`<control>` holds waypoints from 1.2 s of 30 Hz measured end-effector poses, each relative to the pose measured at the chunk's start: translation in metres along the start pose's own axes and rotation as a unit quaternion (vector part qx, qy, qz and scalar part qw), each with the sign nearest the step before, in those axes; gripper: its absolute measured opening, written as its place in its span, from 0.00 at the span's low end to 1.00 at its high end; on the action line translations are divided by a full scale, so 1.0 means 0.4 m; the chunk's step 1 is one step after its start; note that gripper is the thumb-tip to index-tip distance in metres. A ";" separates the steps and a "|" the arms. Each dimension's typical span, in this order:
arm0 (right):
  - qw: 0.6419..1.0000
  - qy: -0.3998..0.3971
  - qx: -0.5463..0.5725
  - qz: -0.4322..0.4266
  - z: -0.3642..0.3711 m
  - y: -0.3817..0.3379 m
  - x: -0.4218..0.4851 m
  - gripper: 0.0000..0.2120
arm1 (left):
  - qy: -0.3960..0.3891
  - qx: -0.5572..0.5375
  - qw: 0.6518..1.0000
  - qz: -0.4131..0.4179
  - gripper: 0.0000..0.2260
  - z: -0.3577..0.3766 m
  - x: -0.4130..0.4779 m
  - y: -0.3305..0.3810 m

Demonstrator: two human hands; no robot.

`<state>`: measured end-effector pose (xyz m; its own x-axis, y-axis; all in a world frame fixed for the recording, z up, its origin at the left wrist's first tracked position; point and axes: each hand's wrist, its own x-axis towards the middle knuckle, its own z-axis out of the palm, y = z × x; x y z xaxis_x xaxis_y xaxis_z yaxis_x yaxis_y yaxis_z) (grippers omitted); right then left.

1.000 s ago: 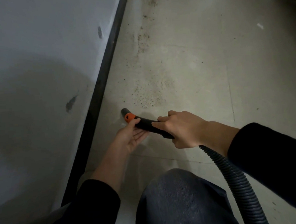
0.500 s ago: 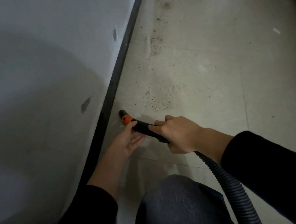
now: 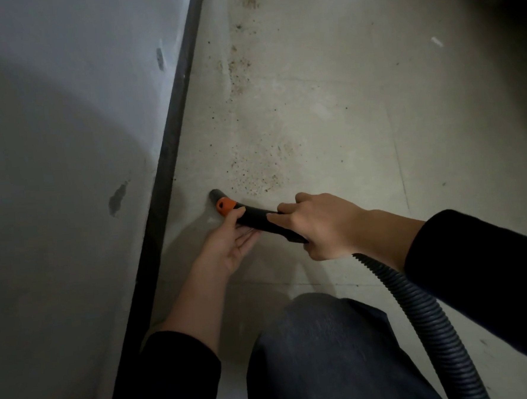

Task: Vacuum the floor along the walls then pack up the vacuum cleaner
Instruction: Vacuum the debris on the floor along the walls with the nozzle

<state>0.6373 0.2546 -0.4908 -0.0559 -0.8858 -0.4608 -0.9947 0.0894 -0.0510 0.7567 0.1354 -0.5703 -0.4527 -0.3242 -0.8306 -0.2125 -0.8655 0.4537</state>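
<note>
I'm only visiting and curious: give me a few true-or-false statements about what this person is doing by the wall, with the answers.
1. The right hand grips the black nozzle. True.
2. The nozzle's collar is blue. False: the collar is orange.
3. Dark specks lie on the floor just ahead of the nozzle's tip. True.
4. The left hand hangs idle, touching nothing. False: it supports the nozzle from below, fingers fairly straight.
5. The ribbed hose runs off to the upper left. False: it trails to the lower right.
</note>
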 end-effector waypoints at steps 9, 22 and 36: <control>1.000 -0.007 -0.002 0.021 0.031 0.054 -0.077 0.35 | -0.047 0.008 0.998 -0.042 0.11 0.069 0.014 -0.034; 0.998 -0.012 0.016 0.065 0.064 0.101 -0.172 0.31 | -0.074 0.032 0.995 -0.060 0.16 0.165 0.021 -0.091; 0.992 -0.031 0.035 0.118 0.056 0.141 -0.217 0.28 | -0.104 0.070 0.990 -0.068 0.14 0.252 0.030 -0.114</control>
<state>0.5881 0.3465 -0.4735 -0.2797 -0.8064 -0.5211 -0.9459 0.3245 0.0057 0.6736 0.2096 -0.5684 -0.5761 -0.1100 -0.8100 -0.3961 -0.8292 0.3943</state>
